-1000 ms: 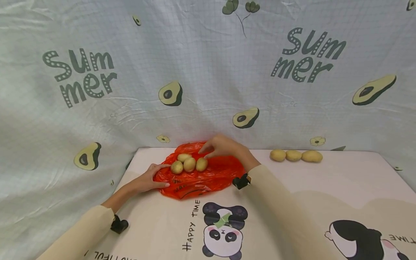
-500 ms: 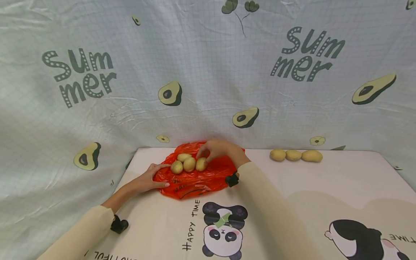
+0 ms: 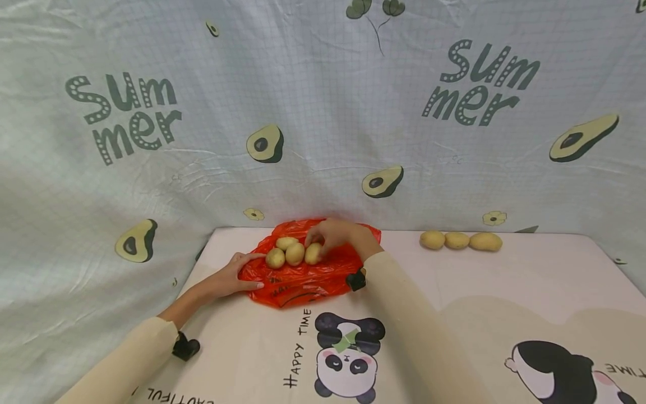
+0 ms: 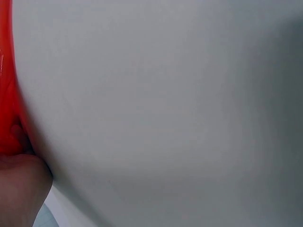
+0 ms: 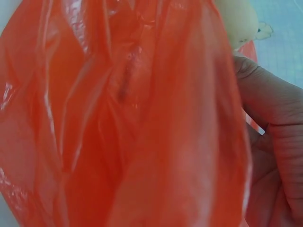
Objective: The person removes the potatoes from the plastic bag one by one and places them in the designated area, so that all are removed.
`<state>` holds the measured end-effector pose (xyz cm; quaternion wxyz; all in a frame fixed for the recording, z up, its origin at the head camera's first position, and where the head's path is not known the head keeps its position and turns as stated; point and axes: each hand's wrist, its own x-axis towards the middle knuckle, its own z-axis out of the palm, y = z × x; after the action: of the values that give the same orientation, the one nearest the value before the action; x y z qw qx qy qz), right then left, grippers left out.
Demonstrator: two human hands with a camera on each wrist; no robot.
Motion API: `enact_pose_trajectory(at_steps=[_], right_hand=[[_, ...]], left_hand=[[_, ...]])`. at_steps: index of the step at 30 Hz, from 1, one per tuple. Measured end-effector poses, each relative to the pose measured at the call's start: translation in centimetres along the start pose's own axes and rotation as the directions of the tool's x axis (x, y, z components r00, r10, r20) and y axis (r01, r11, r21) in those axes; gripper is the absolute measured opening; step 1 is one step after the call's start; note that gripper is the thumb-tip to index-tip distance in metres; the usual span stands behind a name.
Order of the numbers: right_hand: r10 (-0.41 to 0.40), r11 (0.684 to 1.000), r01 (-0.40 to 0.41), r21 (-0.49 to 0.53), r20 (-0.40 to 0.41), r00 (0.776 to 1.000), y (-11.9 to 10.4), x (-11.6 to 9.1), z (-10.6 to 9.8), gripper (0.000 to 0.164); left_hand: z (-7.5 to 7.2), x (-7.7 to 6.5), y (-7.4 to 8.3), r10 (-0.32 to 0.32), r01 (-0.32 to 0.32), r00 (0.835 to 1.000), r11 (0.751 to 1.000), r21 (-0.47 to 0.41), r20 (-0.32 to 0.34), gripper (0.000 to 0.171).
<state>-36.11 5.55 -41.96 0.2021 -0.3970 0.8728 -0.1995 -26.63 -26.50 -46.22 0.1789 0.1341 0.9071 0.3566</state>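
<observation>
On the desk (image 3: 479,286), the right hand (image 3: 335,234) pinches the rightmost potato (image 3: 312,255) of four amid the red bag (image 3: 310,276). Brace the bag's left edge with the spread left hand (image 3: 233,276); move gently, lest other potatoes (image 3: 294,254) roll.

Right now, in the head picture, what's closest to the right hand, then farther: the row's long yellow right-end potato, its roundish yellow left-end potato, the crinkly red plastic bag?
1. Crinkly red plastic bag, under the right hand.
2. Roundish yellow potato, rightward, row's left end.
3. Long yellow potato, row's right end.
</observation>
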Motion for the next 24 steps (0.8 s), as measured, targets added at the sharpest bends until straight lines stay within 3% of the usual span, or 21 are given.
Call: enact_pose_trajectory(at_steps=[8, 14, 24], right_hand=[[-0.005, 1.0, 0.006, -0.022, 0.007, 1.0, -0.1, -0.1, 0.1, 0.036], [-0.018, 0.998, 0.015, -0.061, -0.043, 0.999, -0.3, -0.4, 0.2, 0.036], [-0.133, 0.986, 0.12, -0.112, -0.114, 0.985, -0.7, -1.3, -0.8, 0.041]], left_hand=[[0.0, -0.1, 0.0, 0.005, -0.005, 1.0, 1.0, 0.001, 0.003, 0.079], [0.1, -0.1, 0.0, 0.004, -0.004, 1.0, 1.0, -0.005, -0.001, 0.079], [0.1, -0.3, 0.2, 0.002, -0.002, 1.0, 1.0, 0.0, -0.005, 0.079]])
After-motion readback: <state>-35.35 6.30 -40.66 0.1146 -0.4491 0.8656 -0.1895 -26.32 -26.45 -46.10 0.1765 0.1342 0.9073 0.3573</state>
